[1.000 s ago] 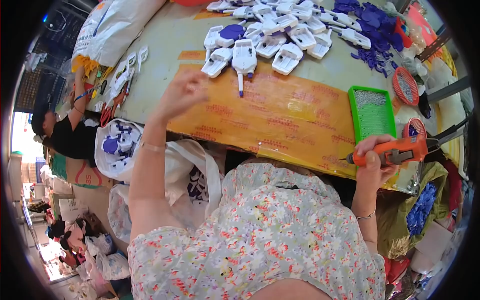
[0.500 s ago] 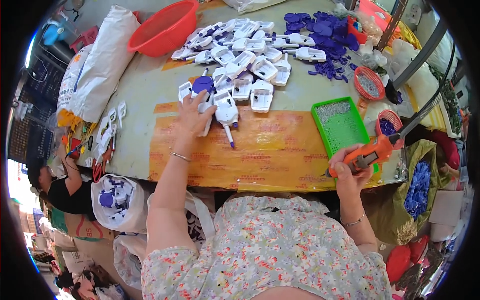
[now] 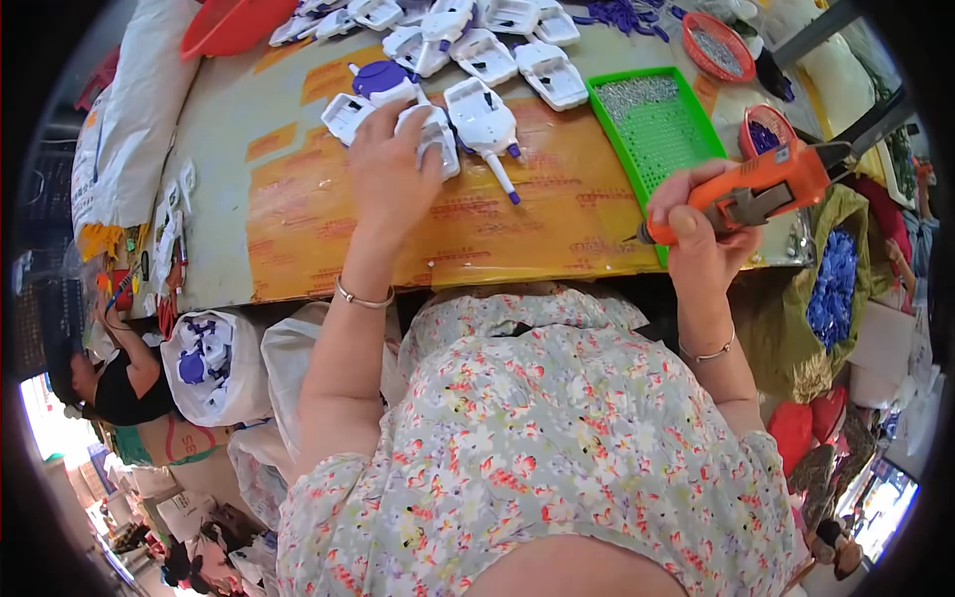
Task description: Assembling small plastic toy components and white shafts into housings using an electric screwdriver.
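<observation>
My left hand reaches over the near edge of a group of white plastic housings, its fingers spread. The fingers lie on one white housing, partly covering it; no firm grip shows. Just beyond the fingers is a purple round cover on a white piece. To the right of this hand lies a white housing with a purple-tipped handle pointing toward me. My right hand is closed around an orange electric screwdriver, held above the table's front edge with its bit pointing left.
A green tray with small metal screws stands on the right, beside red baskets of small parts. A white sack and a red basin are at the left. Several housings lie at the back. Another person sits at far left.
The view has tilted toward me, so the table sits higher in the picture. My left hand stays at the housings with fingers spread; the screwdriver stays in my right hand, its bit now visible.
</observation>
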Demonstrator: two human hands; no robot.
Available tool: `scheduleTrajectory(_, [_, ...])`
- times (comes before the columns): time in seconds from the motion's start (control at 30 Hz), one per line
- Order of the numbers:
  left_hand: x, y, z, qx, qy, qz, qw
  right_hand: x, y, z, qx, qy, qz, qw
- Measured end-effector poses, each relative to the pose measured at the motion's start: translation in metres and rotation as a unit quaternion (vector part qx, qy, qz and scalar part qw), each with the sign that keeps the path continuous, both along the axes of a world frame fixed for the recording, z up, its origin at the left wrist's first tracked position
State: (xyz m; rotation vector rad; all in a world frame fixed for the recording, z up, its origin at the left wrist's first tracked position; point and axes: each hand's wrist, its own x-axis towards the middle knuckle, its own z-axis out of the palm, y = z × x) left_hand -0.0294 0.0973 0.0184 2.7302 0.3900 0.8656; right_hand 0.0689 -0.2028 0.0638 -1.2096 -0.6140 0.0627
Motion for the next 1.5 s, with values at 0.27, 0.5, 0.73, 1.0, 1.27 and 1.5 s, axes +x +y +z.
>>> scheduleTrajectory(0.27, [0.027,-0.063,-0.004,0.004,0.018,-0.122,0.992,0.009,-0.016,0.019,0.013,-0.046,-0.041,0.998])
scheduleTrajectory(0.5, [0.015,-0.08,-0.001,-0.136,0.047,-0.26,0.955,0.052,-0.035,-0.006,0.021,-0.125,-0.11,0.986])
scheduleTrajectory(0.73, [0.005,-0.096,0.012,-0.114,0.091,-0.252,0.957,0.04,-0.02,0.009,-0.012,0.004,-0.145,0.989])
scheduleTrajectory(1.0, [0.015,-0.096,0.016,-0.115,0.163,-0.322,0.925,0.081,0.012,-0.017,0.243,-0.232,0.032,0.941])
scheduleTrajectory(1.27, [0.012,-0.098,-0.002,-0.206,0.085,-0.339,0.914,0.058,0.021,0.004,0.052,-0.027,-0.084,0.995])
scheduleTrajectory(1.5, [0.016,-0.095,0.0,-0.187,0.083,-0.351,0.914,0.09,0.028,-0.019,0.184,-0.273,-0.003,0.944])
